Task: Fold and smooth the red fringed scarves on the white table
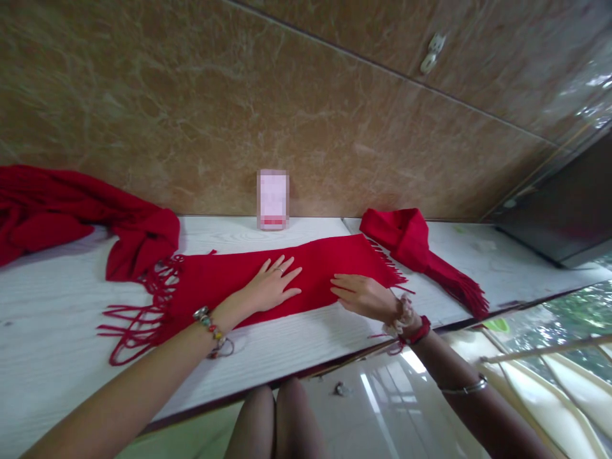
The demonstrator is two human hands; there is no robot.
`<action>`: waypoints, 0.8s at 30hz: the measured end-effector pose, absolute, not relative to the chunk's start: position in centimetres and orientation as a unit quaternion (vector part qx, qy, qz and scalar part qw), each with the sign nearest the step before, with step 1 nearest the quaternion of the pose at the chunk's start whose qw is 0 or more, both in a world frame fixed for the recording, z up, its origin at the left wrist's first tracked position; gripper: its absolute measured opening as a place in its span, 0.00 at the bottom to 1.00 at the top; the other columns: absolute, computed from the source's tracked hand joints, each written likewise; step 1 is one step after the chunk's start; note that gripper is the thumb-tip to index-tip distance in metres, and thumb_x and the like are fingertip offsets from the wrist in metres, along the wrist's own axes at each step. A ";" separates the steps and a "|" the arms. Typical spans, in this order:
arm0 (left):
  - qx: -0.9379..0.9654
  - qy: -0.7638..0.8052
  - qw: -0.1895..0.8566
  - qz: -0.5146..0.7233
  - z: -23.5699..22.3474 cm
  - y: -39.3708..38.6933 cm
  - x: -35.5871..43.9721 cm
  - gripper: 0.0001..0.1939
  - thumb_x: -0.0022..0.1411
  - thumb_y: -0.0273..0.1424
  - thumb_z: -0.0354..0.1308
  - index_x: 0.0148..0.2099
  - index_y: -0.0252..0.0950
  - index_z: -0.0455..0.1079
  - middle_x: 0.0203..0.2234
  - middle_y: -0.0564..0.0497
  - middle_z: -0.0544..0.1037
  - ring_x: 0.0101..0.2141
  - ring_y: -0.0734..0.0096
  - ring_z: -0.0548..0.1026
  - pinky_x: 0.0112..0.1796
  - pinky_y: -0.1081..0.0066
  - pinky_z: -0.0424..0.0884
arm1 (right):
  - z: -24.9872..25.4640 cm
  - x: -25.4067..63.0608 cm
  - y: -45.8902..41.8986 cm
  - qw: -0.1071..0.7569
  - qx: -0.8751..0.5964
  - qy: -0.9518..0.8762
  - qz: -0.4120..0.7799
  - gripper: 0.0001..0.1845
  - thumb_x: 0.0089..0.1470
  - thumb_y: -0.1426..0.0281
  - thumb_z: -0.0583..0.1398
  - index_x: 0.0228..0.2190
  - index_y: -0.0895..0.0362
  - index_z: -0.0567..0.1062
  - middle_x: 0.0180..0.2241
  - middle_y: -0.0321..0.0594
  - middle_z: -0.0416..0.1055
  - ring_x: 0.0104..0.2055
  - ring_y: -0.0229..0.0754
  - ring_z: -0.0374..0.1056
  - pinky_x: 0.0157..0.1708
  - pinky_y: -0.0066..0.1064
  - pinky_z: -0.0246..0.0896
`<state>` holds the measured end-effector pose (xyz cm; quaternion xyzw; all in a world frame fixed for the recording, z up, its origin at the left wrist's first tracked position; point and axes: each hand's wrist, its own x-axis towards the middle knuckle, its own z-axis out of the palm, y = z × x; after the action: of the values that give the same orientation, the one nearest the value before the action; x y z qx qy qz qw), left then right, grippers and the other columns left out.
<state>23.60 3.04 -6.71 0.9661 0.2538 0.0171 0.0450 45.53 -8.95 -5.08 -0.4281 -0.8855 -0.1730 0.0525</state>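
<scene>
A red fringed scarf lies spread out in a flat strip across the white wood-grain table. Flat on its middle rests my left hand, open with the fingers apart. My right hand lies at the scarf's right part, close to its near edge. Its fingers stretch out to the left, side by side, and nothing shows in them; the thumb is partly hidden. Long loose tassels fan out at the left end, and shorter fringe lines the right end.
Another red scarf sits folded over to the right, its fringe near the table edge. A heap of red cloth lies at left. Against the brown marbled wall stands a blurred pink-white box. A dark panel stands far right.
</scene>
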 end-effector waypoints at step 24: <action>0.994 0.076 0.079 -0.017 -6.6 1.4 21.9 0.21 0.62 0.44 0.44 0.57 0.54 0.55 0.61 0.49 0.47 0.59 0.49 0.43 0.51 0.44 0.42 | -5.1 45.7 -10.6 0.117 -0.469 -0.868 -0.114 0.09 0.54 0.73 0.54 0.33 0.56 0.74 0.44 0.44 0.71 0.50 0.42 0.63 0.49 0.40 0.61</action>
<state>21.86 1.45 -6.61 0.9938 0.0759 -0.0172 0.0794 45.68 -10.65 -5.14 -0.4695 -0.8677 -0.1144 0.1170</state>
